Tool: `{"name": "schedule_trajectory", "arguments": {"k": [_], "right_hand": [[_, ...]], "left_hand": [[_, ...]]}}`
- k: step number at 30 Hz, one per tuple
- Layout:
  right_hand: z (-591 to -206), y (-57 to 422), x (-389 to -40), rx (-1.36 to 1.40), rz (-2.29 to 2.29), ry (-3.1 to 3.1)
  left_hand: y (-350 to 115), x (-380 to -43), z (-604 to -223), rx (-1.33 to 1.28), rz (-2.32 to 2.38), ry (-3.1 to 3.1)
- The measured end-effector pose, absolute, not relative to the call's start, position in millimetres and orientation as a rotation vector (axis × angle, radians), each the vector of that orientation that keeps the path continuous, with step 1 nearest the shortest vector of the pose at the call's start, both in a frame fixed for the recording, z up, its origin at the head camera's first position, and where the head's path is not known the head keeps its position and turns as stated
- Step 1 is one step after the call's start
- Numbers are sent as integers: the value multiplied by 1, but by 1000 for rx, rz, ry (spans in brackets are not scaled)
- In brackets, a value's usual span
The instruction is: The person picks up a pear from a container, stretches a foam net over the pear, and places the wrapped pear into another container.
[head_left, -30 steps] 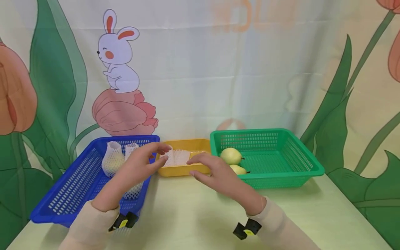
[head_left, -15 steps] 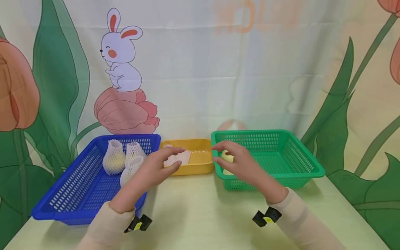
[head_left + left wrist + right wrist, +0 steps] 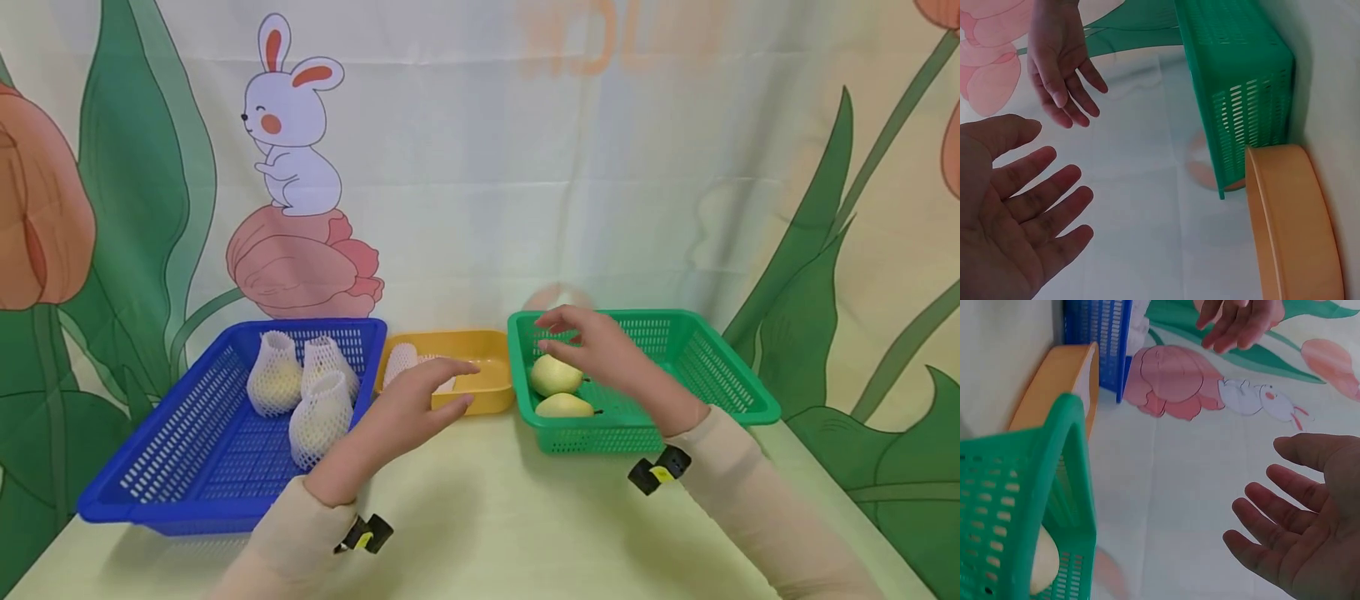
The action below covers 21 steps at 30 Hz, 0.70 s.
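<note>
My right hand hovers above the left part of the green basket, fingers loosely spread and holding nothing. Just below it lie two pale yellow pears with dark stems. My left hand hangs over the table in front of the yellow tray, its fingers apart, as the left wrist view also shows. White foam net sleeves lie in the tray's left part, partly hidden behind that hand. To the left, the blue basket holds three pears in white foam nets.
The pale table carries the three containers in a row. Close behind them hangs a printed cloth with a rabbit and tulips. The green basket's raised rim stands beside the tray in the right wrist view.
Both hands have moved to the right. The right hand has risen from in front of the tray to over the pears, and the left hand has left the blue basket's edge.
</note>
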State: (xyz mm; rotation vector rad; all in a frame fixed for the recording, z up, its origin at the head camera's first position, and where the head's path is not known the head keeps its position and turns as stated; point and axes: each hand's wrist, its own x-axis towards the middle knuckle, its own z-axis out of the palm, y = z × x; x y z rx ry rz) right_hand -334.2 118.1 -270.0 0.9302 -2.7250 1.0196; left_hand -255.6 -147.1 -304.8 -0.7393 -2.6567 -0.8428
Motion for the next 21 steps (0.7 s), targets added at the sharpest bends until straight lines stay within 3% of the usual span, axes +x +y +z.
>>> {"name": "schedule_trajectory", "arguments": {"k": [10, 21], "right_hand": [[-260, 130, -374, 887, 924, -2895], [-256, 135, -411, 892, 751, -3065]], "left_hand": [[-129, -262, -316, -727, -767, -2737], [-103, -270, -332, -893, -699, -2691]]}}
